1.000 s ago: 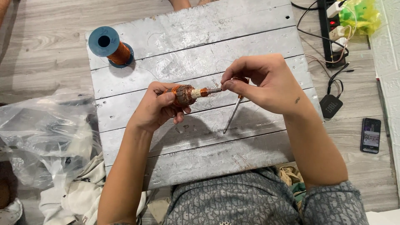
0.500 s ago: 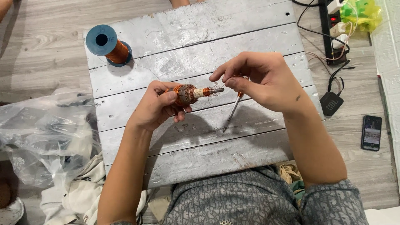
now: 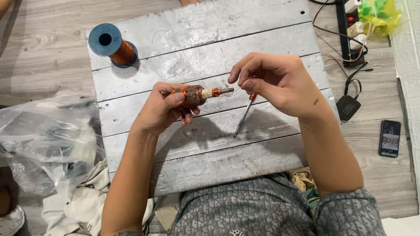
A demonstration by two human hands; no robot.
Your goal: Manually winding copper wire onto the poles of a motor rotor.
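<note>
Copper-wound small motor armature [image 3: 196,94], orange coils around a dark core with a steel shaft sticking out to the right; held above the middle of a grey-painted wooden plank board [image 3: 210,57], clear of its surface. Judged compact and fairly dense for its size, rigid in core and shaft. Windings likely delicate: thin enamelled wire, easily nicked or pulled loose. Best gripped around the core body or by the shaft ends, not across loose strands. Smooth shaft probably slippery.

Left hand [image 3: 164,109]: closed around the armature's left end, thumb on top, fingers curled beneath, firm wrap.

Right hand [image 3: 275,83]: fingers bunched, thumb and forefinger pinched together just beside the shaft tip, apparently on a fine wire strand, too thin to confirm. Also tucked in this hand, a slim screwdriver with orange handle and metal shank [image 3: 243,117], shank slanting down-left toward the board.

Blue-flanged spool of copper wire [image 3: 113,45] standing at the board's far left corner, well apart. Crumpled clear plastic bag [image 3: 43,140] on the floor to the left. Black phone [image 3: 389,138] and black power strip [image 3: 345,26] to the right.
</note>
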